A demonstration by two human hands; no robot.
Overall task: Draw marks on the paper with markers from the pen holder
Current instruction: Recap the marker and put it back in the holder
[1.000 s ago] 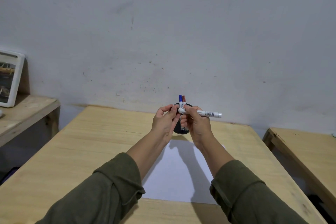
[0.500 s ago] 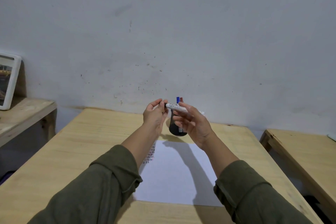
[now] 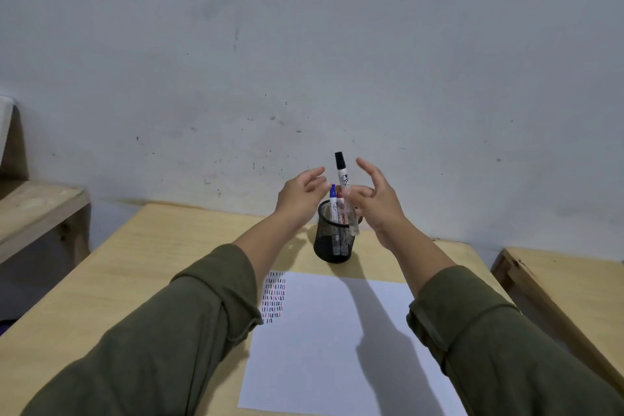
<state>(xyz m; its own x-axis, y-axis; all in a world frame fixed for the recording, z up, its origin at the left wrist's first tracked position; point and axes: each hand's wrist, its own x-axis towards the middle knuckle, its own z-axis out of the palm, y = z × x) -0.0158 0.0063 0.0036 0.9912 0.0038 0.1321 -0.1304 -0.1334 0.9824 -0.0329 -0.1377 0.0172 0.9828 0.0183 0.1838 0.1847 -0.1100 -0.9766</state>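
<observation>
Two hands at frame centre: right hand now lowers the capped black marker into the holder, left hand spread empty; next colour follows.

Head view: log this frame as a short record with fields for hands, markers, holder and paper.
left hand: open, empty, beside the holder
right hand: fingers spread, black-capped marker upright against them over the holder; grip unclear
pen holder: black mesh cup behind the paper
in holder: blue marker, red marker
paper: rows of short marks at top left corner
</observation>
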